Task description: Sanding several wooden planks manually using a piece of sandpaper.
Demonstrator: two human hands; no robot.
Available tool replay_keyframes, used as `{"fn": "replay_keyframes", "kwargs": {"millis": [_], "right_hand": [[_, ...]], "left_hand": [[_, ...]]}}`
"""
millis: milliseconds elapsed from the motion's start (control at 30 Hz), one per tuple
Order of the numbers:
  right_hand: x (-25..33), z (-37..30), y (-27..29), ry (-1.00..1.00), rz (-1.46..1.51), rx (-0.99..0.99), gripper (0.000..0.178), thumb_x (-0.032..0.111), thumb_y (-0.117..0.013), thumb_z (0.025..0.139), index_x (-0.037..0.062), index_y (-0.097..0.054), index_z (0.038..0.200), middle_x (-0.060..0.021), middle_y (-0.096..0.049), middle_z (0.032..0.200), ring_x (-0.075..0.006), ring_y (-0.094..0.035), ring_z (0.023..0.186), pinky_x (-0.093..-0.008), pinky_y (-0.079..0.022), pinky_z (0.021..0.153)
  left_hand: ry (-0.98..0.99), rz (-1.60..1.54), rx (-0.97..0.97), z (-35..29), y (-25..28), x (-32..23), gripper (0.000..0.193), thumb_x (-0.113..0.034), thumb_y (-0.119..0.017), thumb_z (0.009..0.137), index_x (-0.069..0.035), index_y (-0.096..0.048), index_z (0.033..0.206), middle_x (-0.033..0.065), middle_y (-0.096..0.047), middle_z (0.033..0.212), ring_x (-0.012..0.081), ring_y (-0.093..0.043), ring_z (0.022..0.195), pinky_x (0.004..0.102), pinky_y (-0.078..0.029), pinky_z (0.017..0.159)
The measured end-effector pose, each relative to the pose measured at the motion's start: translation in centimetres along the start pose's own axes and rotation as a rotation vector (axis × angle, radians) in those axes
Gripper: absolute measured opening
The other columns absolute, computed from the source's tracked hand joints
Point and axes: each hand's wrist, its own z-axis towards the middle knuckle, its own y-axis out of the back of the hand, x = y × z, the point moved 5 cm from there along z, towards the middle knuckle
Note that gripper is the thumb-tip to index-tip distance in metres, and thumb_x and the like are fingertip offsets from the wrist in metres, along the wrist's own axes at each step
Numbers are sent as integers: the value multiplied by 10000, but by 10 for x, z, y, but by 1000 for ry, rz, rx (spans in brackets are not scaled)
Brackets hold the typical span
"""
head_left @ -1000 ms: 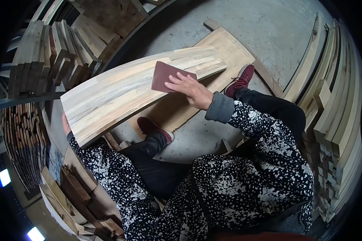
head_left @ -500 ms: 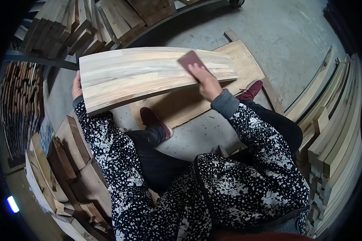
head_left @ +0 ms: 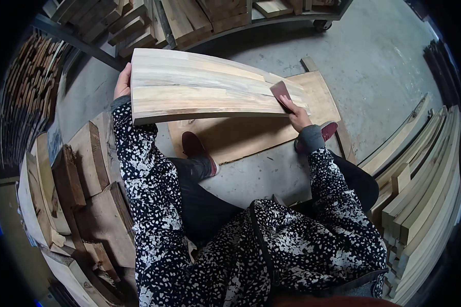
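Note:
A long laminated wood panel (head_left: pixel 205 84), pale with streaked strips, slants across in front of me above the floor. My left hand (head_left: pixel 123 82) grips its left end at the edge, with part of the fingers hidden behind it. Near the panel's narrower right end, my right hand (head_left: pixel 298 113) holds a reddish-brown piece of sandpaper (head_left: pixel 279 92) against the upper face. The thumb and fingers lie along the sandpaper's lower part. Under the panel, a flat board (head_left: pixel 230 140) lies on the floor between my shoes.
Stacked boards (head_left: pixel 425 189) rise along the right side. Rough timber offcuts (head_left: pixel 82 163) crowd the left, with a pile of thin slats (head_left: pixel 28 97) behind them. At the back stands a wheeled rack (head_left: pixel 292 19) loaded with lumber.
My right hand has slid the sandpaper rightward along the panel toward its right end. The whole view has shifted, and the panel's left end now appears farther right and slightly higher.

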Motion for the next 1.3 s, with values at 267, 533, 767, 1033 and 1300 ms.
{"fn": "replay_keyframes", "kwargs": {"millis": [267,533,767,1033,1300], "right_hand": [[187,-8,-33,261,-100,14,692,-177,-380,585,95,-393,1220,-142,-389,1246,-313,-297,1198,-357,-221,1003],[79,-12,-35,187,-151,-132,699,-186,-372,577,101,-405,1213,-140,-419,1222,-286,-343,1177,-314,-254,982],[-119,-89,-39,-863,766,-320,420,-74,-424,638,-14,-450,1053,-183,-501,1042,-277,-493,984,-323,-378,898],[-113,-80,-68,-1032,1439,-511,258,-55,-400,661,-73,-464,909,-168,-522,911,-301,-515,887,-391,-413,862],[-114,-61,-19,-850,1138,-335,275,-37,-389,660,-26,-484,918,-107,-540,870,-219,-534,765,-315,-460,710]], "left_hand": [[65,21,44,-10,-7,-7,350,-292,-554,786,-7,-546,991,116,-586,963,191,-559,891,312,-446,798],[-49,614,278,-34,16,-22,470,-251,-632,721,13,-482,1079,102,-548,981,140,-526,891,247,-410,792],[-263,863,529,-95,-31,-27,454,-159,-660,684,-2,-479,1070,67,-538,984,118,-507,901,240,-392,801],[-572,1046,762,-135,-59,-22,507,-73,-720,620,-2,-477,1060,64,-545,972,130,-511,908,256,-387,818],[-595,985,722,-126,-63,-10,481,-48,-717,624,1,-481,1040,60,-554,945,131,-514,904,264,-389,824]]}}
